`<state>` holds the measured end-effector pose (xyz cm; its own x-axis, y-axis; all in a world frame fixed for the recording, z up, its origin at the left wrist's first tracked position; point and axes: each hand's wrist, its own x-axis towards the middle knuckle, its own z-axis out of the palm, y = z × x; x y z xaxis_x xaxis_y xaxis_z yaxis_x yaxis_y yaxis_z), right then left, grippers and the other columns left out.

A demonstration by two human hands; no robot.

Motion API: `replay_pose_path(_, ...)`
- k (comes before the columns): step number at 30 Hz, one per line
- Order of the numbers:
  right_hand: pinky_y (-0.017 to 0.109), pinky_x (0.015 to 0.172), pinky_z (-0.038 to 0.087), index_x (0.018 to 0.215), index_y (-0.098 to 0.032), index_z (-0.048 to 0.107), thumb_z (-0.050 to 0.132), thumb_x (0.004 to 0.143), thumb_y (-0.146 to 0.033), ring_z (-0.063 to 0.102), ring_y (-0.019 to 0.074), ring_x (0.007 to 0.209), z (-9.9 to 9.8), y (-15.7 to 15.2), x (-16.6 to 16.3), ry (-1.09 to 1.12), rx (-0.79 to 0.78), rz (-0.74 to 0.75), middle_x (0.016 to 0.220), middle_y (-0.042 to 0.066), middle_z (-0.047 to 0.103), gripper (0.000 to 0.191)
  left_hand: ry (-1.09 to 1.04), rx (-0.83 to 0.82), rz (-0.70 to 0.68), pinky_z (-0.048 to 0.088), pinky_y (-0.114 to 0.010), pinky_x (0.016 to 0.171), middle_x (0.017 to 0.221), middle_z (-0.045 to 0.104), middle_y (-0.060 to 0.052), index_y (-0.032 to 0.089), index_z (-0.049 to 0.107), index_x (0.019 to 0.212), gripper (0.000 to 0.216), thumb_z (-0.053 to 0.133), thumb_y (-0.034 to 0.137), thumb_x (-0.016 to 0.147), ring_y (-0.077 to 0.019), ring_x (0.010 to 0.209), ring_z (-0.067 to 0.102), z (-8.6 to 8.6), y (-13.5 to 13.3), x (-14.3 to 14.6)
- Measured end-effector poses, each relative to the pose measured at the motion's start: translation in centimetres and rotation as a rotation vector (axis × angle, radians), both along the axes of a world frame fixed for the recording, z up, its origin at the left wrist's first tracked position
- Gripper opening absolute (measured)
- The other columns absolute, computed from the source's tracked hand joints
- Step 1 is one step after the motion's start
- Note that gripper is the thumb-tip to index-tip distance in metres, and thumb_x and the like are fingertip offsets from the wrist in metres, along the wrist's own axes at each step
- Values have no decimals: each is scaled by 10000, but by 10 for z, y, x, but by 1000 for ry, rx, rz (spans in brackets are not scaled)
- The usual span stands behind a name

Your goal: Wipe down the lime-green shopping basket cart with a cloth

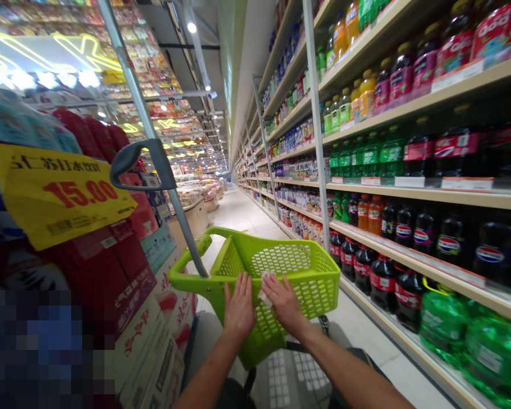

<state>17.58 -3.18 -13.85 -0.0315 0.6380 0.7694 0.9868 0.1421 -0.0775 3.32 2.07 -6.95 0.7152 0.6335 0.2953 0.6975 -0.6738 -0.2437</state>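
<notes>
A green plastic shopping cart with perforated basket walls stands in front of me, side on. On the left part of its near wall, just under the rim, rests my left hand, fingers stretched out and holding nothing. To the right of it, my right hand presses a crumpled white tissue against the rim and upper wall. Part of the tissue is hidden under the fingers. The basket's inside shows no goods in the part I can see.
A metal pole with a grey handle rises from the cart's left end. Shelves of soda bottles line the right side. Stacked cartons and a yellow price sign stand at left. A tiled aisle runs ahead.
</notes>
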Motion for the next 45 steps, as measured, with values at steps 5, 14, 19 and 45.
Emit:
replay_pose_path(5, 425, 955, 355, 1104, -212, 564, 451, 809, -139, 461, 202, 1147, -38, -12, 6, -113, -137, 108, 1193, 65, 553, 324, 24, 24, 27, 65, -499, 1063, 1431, 190, -74, 87, 239, 1346, 658, 362, 204, 710, -224, 1327, 111, 3, 5, -11)
replay_pose_path(14, 438, 966, 337, 1100, -200, 566, 390, 823, -62, 381, 196, 1213, 8, 17, -1, -83, 121, 75, 1224, 57, 528, 356, -52, 95, 86, 81, -504, 1058, 1410, 254, -80, 85, 306, 1318, 638, 364, 175, 689, -218, 1315, 168, 15, 15, -27)
replay_pose_path(19, 394, 978, 334, 1147, -194, 537, 398, 820, -75, 356, 185, 1229, 24, 23, -15, 16, 103, 79, 1267, 59, 488, 375, -62, 104, 83, 85, -492, 1062, 1391, 301, -96, 67, 341, 1297, 617, 369, 181, 692, -220, 1308, 193, 19, 18, -29)
replay_pose_path(45, 415, 996, 269, 1159, -192, 525, 368, 748, 3, 434, 191, 1157, 43, 35, -28, 255, -209, 27, 1239, 69, 514, 481, -163, 172, 68, 158, -446, 1062, 1378, 336, -70, 92, 369, 1282, 628, 379, 130, 656, -206, 1291, 247, 26, 35, -70)
